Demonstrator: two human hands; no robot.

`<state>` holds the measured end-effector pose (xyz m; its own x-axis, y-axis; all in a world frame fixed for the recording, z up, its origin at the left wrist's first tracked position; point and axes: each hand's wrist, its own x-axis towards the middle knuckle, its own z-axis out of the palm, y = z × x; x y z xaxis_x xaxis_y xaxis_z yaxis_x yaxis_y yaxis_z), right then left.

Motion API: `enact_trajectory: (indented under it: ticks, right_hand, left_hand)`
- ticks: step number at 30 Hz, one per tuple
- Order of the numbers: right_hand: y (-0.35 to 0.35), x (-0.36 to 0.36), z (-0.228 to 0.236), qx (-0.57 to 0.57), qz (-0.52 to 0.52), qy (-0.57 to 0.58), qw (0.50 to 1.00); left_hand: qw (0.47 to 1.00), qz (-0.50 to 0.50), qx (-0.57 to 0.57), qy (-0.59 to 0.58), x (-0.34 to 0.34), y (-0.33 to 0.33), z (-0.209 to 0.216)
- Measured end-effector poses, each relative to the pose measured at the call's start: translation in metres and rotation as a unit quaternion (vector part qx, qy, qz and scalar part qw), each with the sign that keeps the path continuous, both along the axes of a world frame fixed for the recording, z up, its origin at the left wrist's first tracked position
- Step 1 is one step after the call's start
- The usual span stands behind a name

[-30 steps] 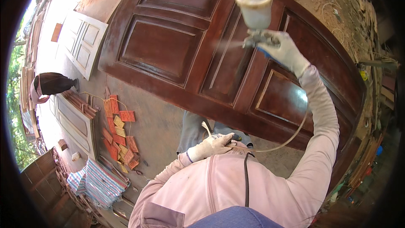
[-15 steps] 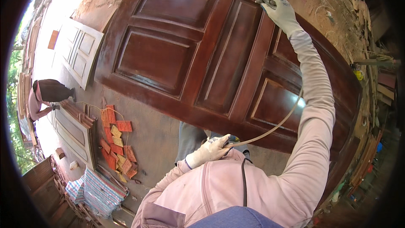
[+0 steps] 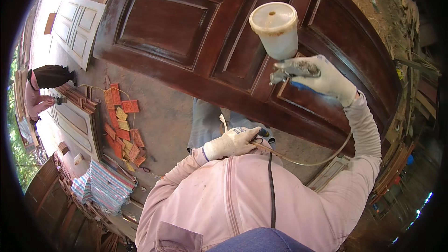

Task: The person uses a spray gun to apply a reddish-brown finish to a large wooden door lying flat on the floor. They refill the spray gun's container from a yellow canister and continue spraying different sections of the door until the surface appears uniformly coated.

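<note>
In a white glove, my right hand (image 3: 329, 78) is wrapped round a metal spray gun (image 3: 296, 70), held above the right part of a glossy dark-brown panelled door (image 3: 196, 60). A whitish lidded paint cup (image 3: 275, 30) stands on the gun, its lid stained around a small hole. My left hand (image 3: 232, 143), gloved too, is closed near my waist on the clear air hose (image 3: 298, 161), which loops up toward my right arm. A thin white strip (image 3: 223, 122) sticks up by the left glove. The gun's nozzle points left over the door.
At left, another person (image 3: 42, 88) bends over stacked panels (image 3: 77, 126). A pale door (image 3: 77, 28) lies beyond. Red and yellow carved blocks (image 3: 121, 133) are scattered on the floor, and a striped sheet (image 3: 107, 184) lies lower left. Wood scraps (image 3: 401, 158) line the right side.
My right hand has come from the door's far edge back toward me, bringing the spray gun and cup up over the door. The hose now hangs lower. My left hand stays near my waist.
</note>
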<state>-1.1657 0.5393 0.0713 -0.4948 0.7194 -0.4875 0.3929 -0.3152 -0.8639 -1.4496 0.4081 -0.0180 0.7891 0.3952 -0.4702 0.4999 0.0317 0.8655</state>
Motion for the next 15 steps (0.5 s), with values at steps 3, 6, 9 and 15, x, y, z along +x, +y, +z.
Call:
enact_trajectory:
  ticks: [3, 6, 9, 15]
  right_hand:
    - [0.019, 0.032, -0.048, 0.145, -0.039, -0.039, 0.988]
    - [0.07, 0.044, -0.035, 0.178, -0.103, -0.133, 0.97]
    - [0.126, 0.098, -0.066, 0.332, -0.13, -0.313, 0.881]
    - [0.163, 0.116, -0.063, 0.461, -0.166, -0.463, 0.739]
  left_hand:
    - [1.0, -0.014, 0.009, -0.017, 0.003, -0.003, -0.003]
    - [0.999, -0.026, -0.025, -0.018, 0.004, -0.005, -0.014]
    - [1.0, -0.004, 0.016, 0.015, 0.004, -0.012, -0.016]
    - [0.997, 0.045, 0.067, -0.022, 0.01, -0.012, -0.011]
